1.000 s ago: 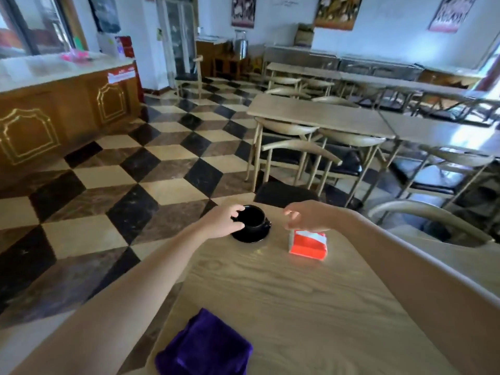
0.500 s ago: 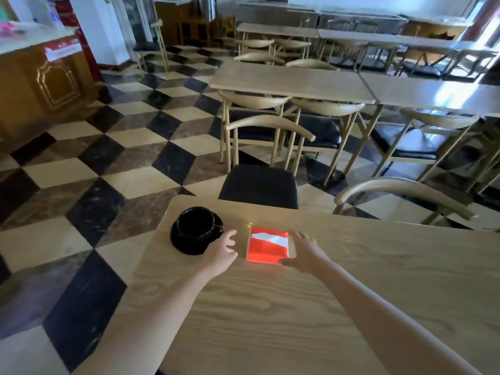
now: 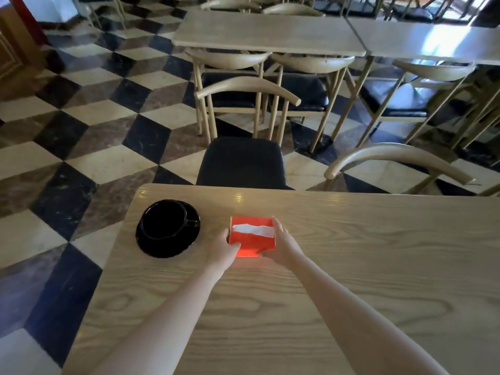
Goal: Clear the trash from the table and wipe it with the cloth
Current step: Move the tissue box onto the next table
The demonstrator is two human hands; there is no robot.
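Observation:
An orange tissue box [image 3: 253, 235] with a white tissue showing in its top slot lies on the wooden table [image 3: 351, 261] near the far edge. My left hand [image 3: 222, 249] presses against the box's left near corner. My right hand [image 3: 281, 246] holds its right side, fingers along the edge. Both hands grip the box between them. A black cup on a black saucer [image 3: 167, 228] stands to the left of the box, apart from my left hand. The cloth is out of view.
A black-seated chair [image 3: 240, 161] is pushed against the table's far edge, and a curved wooden chair back [image 3: 395, 158] stands at the far right. More tables [image 3: 270, 33] and chairs fill the room behind. Checkered floor [image 3: 67, 147] lies to the left.
My left hand left the black cup and came to the box's left side. My right hand closed in on the right side. The view tilted down, and the purple cloth dropped out of frame.

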